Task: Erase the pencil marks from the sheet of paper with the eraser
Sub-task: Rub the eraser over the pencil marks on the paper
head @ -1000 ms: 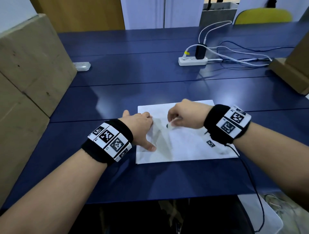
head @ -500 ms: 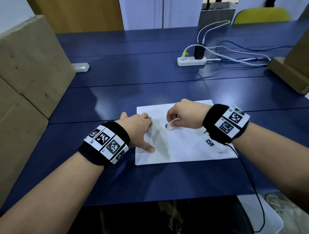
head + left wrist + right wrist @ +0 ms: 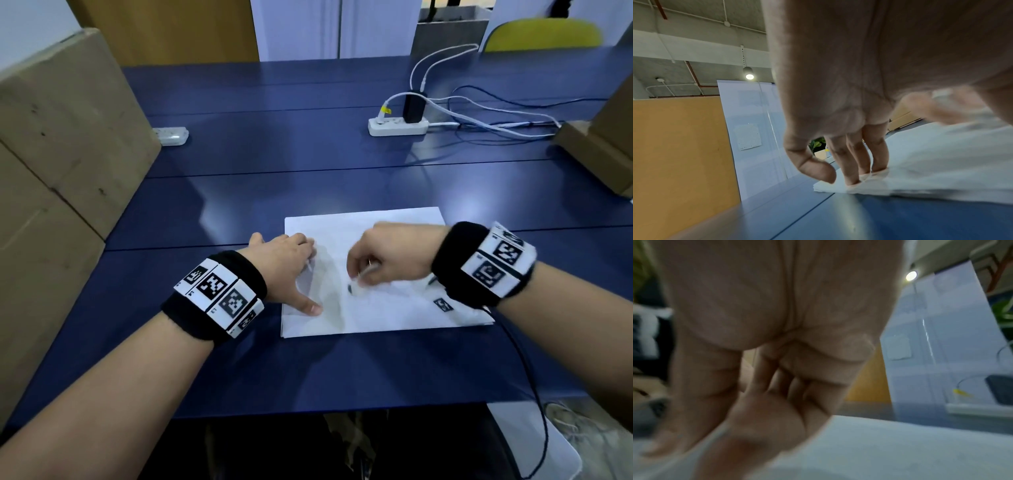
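A white sheet of paper (image 3: pixel 383 308) lies on the blue table (image 3: pixel 274 154) in front of me. My left hand (image 3: pixel 291 267) rests on the sheet's left edge, its straight fingers (image 3: pixel 857 162) pressing the paper (image 3: pixel 941 162) flat. My right hand (image 3: pixel 387 260) is curled over the middle of the sheet and pinches a small white eraser (image 3: pixel 359 289), whose tip touches the paper. In the right wrist view the right hand (image 3: pixel 766 402) is blurred and hides the eraser. I cannot make out pencil marks near the eraser.
Cardboard boxes (image 3: pixel 51 154) stand along the table's left side and another box (image 3: pixel 603 144) at the right. A white power strip (image 3: pixel 397 126) with cables lies at the back, a second strip (image 3: pixel 171 136) at the far left. A small black tag (image 3: pixel 443 304) is on the sheet.
The right hand has shifted slightly back and forth over the same spot on the sheet with the eraser. The left hand stays pressed on the paper's left edge.
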{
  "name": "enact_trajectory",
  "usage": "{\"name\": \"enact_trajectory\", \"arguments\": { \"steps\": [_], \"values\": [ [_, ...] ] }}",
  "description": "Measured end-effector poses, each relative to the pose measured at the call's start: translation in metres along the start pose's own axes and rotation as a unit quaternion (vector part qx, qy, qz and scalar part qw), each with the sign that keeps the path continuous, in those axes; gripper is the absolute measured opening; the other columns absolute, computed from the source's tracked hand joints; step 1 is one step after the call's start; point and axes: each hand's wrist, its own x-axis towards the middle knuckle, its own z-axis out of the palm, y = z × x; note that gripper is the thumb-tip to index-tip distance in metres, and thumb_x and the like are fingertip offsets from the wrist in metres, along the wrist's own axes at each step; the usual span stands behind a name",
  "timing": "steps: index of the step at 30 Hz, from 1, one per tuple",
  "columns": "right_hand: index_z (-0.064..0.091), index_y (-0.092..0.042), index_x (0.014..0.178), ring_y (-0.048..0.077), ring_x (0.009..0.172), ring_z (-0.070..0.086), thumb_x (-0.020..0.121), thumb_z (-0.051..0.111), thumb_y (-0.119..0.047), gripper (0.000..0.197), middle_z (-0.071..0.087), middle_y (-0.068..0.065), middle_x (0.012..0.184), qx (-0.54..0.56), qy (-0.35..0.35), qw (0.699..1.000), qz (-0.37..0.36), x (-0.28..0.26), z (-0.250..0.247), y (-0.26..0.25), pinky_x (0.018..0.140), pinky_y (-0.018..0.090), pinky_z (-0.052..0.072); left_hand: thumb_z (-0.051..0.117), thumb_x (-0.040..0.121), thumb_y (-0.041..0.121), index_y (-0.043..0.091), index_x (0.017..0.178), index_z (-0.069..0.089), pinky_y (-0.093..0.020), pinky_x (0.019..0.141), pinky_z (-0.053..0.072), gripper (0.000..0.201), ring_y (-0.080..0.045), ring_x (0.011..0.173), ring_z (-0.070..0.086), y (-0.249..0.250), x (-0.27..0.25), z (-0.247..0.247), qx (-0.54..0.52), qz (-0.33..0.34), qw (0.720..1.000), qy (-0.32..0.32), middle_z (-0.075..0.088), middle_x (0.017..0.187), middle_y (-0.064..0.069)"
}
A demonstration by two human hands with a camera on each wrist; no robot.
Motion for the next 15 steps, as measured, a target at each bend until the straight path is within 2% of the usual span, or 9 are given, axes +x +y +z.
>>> {"name": "enact_trajectory", "arguments": {
  "steps": [2,3,5,8,10,11,14,15],
  "values": [
    [0.072,-0.024,0.096,0.015,0.067,0.067,0.088,0.07,-0.029,0.009,0.071,-0.009,0.078,0.021,-0.082,0.996,-0.022,-0.008,0.004,-0.01,0.061,0.014,0.046,0.06,0.063,0.083,0.021,0.146,0.031,-0.045,0.097,0.034,0.107,-0.015,0.13,0.038,0.0,0.001,0.0,0.002,0.0,1.0,-0.004,0.032,0.144,0.01],
    [0.072,-0.025,0.096,0.015,0.065,0.067,0.088,0.071,-0.03,0.01,0.071,-0.008,0.078,0.021,-0.087,0.996,-0.026,-0.009,0.004,-0.011,0.06,0.013,0.046,0.06,0.063,0.083,0.021,0.146,0.031,-0.046,0.097,0.035,0.108,-0.015,0.13,0.038,0.0,0.002,0.0,0.003,-0.001,1.0,-0.006,0.032,0.144,0.01],
    [0.072,-0.024,0.098,0.015,0.067,0.066,0.088,0.07,-0.029,0.011,0.071,-0.006,0.079,0.005,-0.038,0.999,-0.013,-0.001,0.001,-0.007,0.066,0.02,0.049,0.06,0.062,0.084,0.021,0.145,0.032,-0.045,0.096,0.034,0.108,-0.015,0.129,0.039,0.0,0.003,0.0,0.002,0.0,1.0,-0.005,0.034,0.143,0.01],
    [0.07,-0.02,0.097,0.019,0.08,0.063,0.09,0.065,-0.031,0.014,0.066,-0.008,0.077,-0.002,0.086,0.994,0.067,0.012,-0.007,0.007,0.071,0.031,0.051,0.062,0.062,0.083,0.02,0.143,0.034,-0.045,0.094,0.034,0.106,-0.015,0.128,0.04,0.0,0.003,0.001,-0.006,-0.003,1.0,0.003,0.037,0.14,0.009],
    [0.07,-0.02,0.097,0.02,0.081,0.062,0.09,0.063,-0.031,0.014,0.069,-0.006,0.079,0.003,0.095,0.992,0.079,0.012,-0.006,0.01,0.073,0.035,0.054,0.062,0.063,0.082,0.02,0.145,0.032,-0.044,0.095,0.034,0.107,-0.015,0.128,0.04,0.0,0.002,0.002,-0.003,-0.004,1.0,0.007,0.037,0.139,0.009],
    [0.07,-0.02,0.097,0.019,0.08,0.063,0.09,0.063,-0.028,0.013,0.07,-0.006,0.08,0.002,0.071,0.996,0.062,0.008,-0.005,0.009,0.074,0.034,0.054,0.061,0.063,0.082,0.019,0.145,0.031,-0.044,0.095,0.034,0.108,-0.015,0.128,0.04,0.0,0.001,0.002,-0.002,-0.004,1.0,0.007,0.037,0.139,0.009],
    [0.072,-0.022,0.099,0.02,0.074,0.068,0.087,0.069,-0.028,0.013,0.073,-0.004,0.082,0.013,-0.062,0.998,0.006,-0.006,0.002,-0.005,0.071,0.028,0.053,0.062,0.063,0.082,0.02,0.145,0.032,-0.045,0.097,0.034,0.107,-0.015,0.129,0.04,0.001,0.002,0.0,0.0,-0.004,1.0,0.001,0.036,0.14,0.009],
    [0.072,-0.022,0.099,0.02,0.075,0.068,0.087,0.07,-0.029,0.014,0.073,-0.003,0.083,0.015,-0.081,0.997,-0.004,-0.008,0.004,-0.008,0.07,0.027,0.052,0.062,0.062,0.082,0.02,0.144,0.033,-0.045,0.096,0.034,0.107,-0.016,0.128,0.041,0.002,0.002,0.0,0.001,-0.004,1.0,-0.001,0.037,0.139,0.009]
  ]
}}
